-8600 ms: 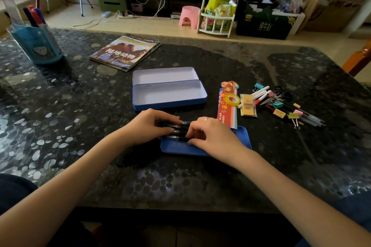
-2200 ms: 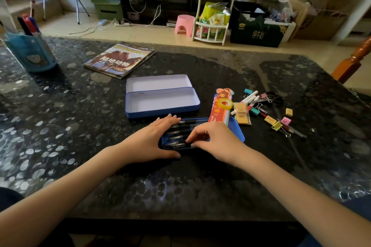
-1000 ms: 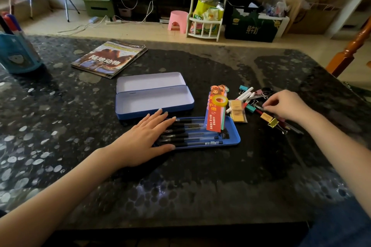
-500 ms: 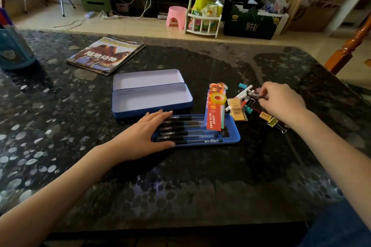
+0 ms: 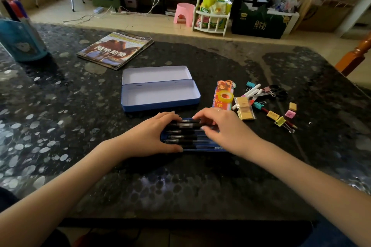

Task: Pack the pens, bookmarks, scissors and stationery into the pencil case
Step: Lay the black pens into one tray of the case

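A shallow blue tray [image 5: 202, 149] lies near me with several black pens [image 5: 181, 137] side by side in it. My left hand [image 5: 149, 136] rests over the tray's left end, fingers on the far edge and thumb on the near edge. My right hand [image 5: 223, 126] is over the right half and holds one more black pen [image 5: 188, 125] down at the far side of the row. The open blue pencil case [image 5: 160, 94] lies just beyond, nothing in it. Bookmarks [image 5: 220, 90] with a tape roll [image 5: 225, 96] on them lie to the right.
Right of the bookmarks lie a packet of yellow pieces [image 5: 245, 108], white pens [image 5: 252, 91], black scissors [image 5: 279, 91], binder clips [image 5: 280, 121] and small erasers [image 5: 290, 113]. A magazine [image 5: 116, 50] lies far left, and a blue pen holder [image 5: 20, 40] stands at the table's left edge.
My right hand has come back from the stationery pile on the right to the tray, bringing a black pen. My left hand stays on the tray's left end.
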